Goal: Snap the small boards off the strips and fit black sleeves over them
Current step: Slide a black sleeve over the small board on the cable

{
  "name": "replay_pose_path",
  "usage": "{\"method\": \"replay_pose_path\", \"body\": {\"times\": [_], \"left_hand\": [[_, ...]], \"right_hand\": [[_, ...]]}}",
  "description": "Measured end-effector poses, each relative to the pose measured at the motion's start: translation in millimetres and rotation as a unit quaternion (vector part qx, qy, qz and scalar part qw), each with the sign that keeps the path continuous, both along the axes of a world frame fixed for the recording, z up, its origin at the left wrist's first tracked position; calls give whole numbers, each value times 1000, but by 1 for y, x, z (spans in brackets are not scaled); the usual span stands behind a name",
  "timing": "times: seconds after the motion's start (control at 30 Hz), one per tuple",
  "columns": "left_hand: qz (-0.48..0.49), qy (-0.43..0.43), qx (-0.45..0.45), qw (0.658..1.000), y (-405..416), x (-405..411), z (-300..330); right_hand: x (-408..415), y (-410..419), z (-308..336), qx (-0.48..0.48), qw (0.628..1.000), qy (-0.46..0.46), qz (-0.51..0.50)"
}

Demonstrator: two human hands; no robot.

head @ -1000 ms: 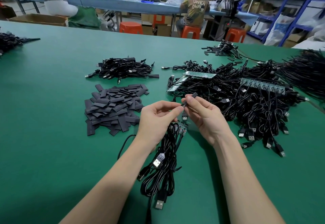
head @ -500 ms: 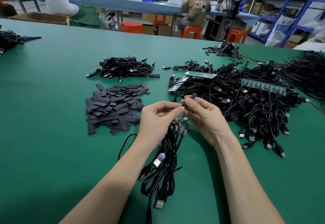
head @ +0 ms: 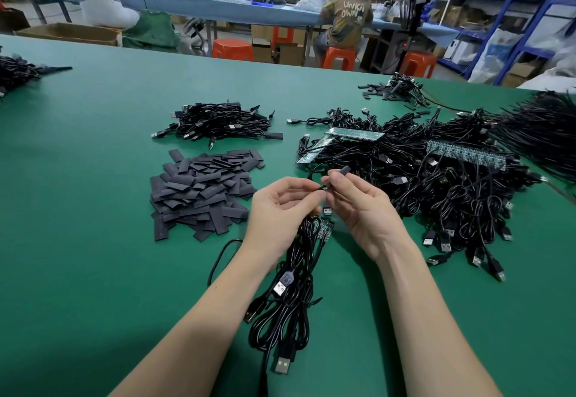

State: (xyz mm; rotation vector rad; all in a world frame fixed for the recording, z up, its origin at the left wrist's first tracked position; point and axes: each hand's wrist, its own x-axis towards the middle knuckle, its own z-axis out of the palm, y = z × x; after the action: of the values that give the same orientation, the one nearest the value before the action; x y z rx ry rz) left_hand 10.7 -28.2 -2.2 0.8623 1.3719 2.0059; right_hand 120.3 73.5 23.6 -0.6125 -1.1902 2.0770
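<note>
Head view: a green table (head: 93, 240) fills a workshop with blue shelving (head: 514, 7) beyond the hands. Left hand (head: 280, 212) and right hand (head: 364, 209) meet, pinching one black sleeve (head: 338, 175) between their fingertips. Loose sleeves (head: 202, 191) lie piled left of them, board strips (head: 466, 153) on cables (head: 452, 194) right. A cardboard box (head: 68, 33) sits far left, contents unseen.
</note>
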Motion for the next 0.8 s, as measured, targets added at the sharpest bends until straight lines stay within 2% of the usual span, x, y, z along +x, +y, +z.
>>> {"method": "replay_pose_path", "body": {"times": [0.57, 0.8], "left_hand": [[2, -10, 5, 1000, 1, 0, -2], [-23, -21, 26, 999, -1, 2, -1]], "right_hand": [[0, -4, 0, 42, 998, -38, 26], [3, -1, 1, 30, 998, -23, 55]]}}
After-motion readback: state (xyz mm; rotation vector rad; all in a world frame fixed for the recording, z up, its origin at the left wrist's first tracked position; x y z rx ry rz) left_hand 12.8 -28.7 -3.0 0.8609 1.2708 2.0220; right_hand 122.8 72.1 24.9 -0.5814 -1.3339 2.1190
